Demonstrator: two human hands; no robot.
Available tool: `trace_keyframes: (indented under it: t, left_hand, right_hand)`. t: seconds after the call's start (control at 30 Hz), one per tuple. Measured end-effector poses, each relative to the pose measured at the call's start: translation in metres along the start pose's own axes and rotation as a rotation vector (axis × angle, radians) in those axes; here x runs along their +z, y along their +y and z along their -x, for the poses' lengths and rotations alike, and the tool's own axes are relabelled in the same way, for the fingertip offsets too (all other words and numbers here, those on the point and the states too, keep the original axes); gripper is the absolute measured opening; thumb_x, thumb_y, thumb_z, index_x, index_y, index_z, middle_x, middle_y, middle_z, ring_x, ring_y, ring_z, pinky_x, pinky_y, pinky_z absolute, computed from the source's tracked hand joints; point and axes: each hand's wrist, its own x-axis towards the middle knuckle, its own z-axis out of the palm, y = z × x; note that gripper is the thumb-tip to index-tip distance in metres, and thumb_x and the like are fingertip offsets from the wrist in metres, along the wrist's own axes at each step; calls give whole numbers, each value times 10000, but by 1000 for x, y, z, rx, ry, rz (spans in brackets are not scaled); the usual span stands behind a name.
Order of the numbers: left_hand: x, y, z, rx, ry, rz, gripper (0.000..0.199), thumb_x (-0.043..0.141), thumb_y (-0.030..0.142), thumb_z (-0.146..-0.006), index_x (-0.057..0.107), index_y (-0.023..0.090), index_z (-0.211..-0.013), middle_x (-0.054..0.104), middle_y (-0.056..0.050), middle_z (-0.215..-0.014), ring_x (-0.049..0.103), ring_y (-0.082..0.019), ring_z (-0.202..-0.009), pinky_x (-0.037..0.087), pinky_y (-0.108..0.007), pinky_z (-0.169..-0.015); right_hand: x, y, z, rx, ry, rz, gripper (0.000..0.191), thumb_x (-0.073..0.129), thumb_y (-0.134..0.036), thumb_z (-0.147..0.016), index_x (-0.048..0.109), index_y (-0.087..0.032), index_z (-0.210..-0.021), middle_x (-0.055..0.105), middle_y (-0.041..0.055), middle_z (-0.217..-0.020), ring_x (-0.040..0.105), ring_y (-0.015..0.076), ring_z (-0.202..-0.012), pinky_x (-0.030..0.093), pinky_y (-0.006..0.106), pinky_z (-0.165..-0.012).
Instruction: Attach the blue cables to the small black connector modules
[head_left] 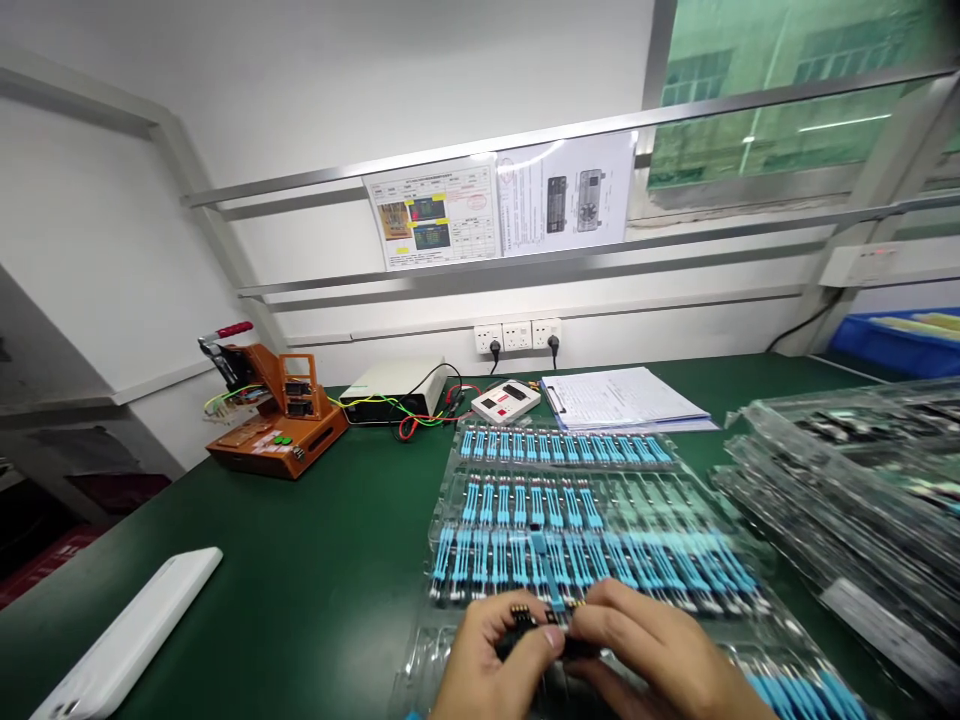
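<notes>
Low in the view, my left hand [499,655] pinches a small black part with gold contacts [520,612] between thumb and fingers. A light-blue strip [553,580] stands up between my hands; its lower end meets the part. My right hand [652,640] is closed at the part's other side, fingertips pressed together by the strip's lower end. The fingers hide most of the part. Both hands are above a clear plastic tray [442,500] holding rows of similar light-blue pieces [566,445]. One row has vacant slots on its right side.
Stacked clear trays [840,500] of dark parts stand at the right, near a blue bin [892,342]. An orange test fixture [274,420], a wired box [394,390], a small white device [506,402] and a clipboard [626,397] line the back. A white object [135,635] lies front left.
</notes>
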Motion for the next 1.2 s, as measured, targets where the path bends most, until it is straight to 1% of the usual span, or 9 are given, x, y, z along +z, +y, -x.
trace_keyframes:
  t: [0.13, 0.23, 0.3, 0.37, 0.5, 0.63, 0.87, 1.1, 1.2]
  left_hand:
    - [0, 2, 2, 17, 21, 19, 228, 768, 364, -740, 800, 223, -916, 766, -62, -988, 675, -262, -975, 512, -347, -925]
    - [-3, 1, -2, 67, -61, -19, 134, 734, 335, -816, 783, 213, -839, 750, -51, -897, 673, -240, -896, 534, -319, -830]
    - [-6, 2, -5, 142, -96, -79, 151, 708, 323, -859, 760, 205, -779, 722, -44, -826, 656, -227, -830, 528, -309, -777]
    - [-6, 3, -6, 233, -81, -129, 158, 711, 328, -870, 751, 207, -776, 711, -47, -815, 646, -230, -814, 520, -325, -786]
    - [-2, 4, -4, 361, -47, -182, 145, 690, 320, -860, 743, 216, -774, 720, -66, -828, 623, -270, -890, 490, -386, -863]
    - [0, 4, -1, 371, 4, -148, 141, 654, 318, -842, 769, 257, -895, 739, -58, -926, 597, -288, -1008, 424, -415, -960]
    - [-8, 19, -6, 396, -271, -287, 291, 561, 386, -873, 752, 217, -1014, 731, -87, -931, 567, -308, -933, 395, -432, -865]
    - [-3, 17, -6, 594, -198, -413, 255, 510, 374, -866, 670, 229, -1001, 687, -52, -904, 616, -283, -857, 308, -490, -946]
    - [0, 9, -5, 670, -119, -457, 238, 491, 346, -876, 639, 241, -1030, 669, -35, -910, 621, -282, -872, 298, -478, -930]
  right_hand:
    - [6, 3, 5, -59, 56, 32, 258, 555, -49, -972, 622, -240, -1131, 683, 57, -945, 674, 202, -801, 564, 299, -692]
    - [11, 3, 8, -22, 254, -28, 570, 613, -21, -888, 466, -307, -1358, 697, 28, -1025, 708, 192, -840, 591, 286, -754]
    - [12, 1, 8, 77, 292, -142, 723, 681, -24, -804, 424, -326, -1408, 699, 1, -1022, 711, 172, -815, 605, 262, -765]
    - [11, -2, 3, 200, 239, -313, 670, 701, -57, -790, 490, -311, -1372, 697, -12, -983, 705, 151, -764, 612, 241, -732]
    - [3, -7, -6, 339, 170, -464, 79, 627, -199, -929, 674, -224, -988, 662, 16, -883, 670, 154, -717, 571, 253, -646]
    - [-4, -8, -10, 293, 158, -462, 120, 615, -196, -954, 700, -228, -876, 657, 10, -836, 661, 166, -754, 530, 256, -669]
    - [-8, -10, -8, 81, 218, -387, 234, 623, -97, -932, 748, -276, -1014, 677, 17, -889, 685, 165, -794, 545, 262, -711]
    - [-5, -15, -7, 72, 305, -372, 326, 675, -42, -808, 750, -299, -993, 686, 12, -942, 713, 189, -850, 592, 291, -764]
    - [0, -14, -4, 93, 346, -361, 400, 697, -54, -770, 771, -325, -1055, 737, 38, -1085, 737, 226, -1006, 618, 312, -861]
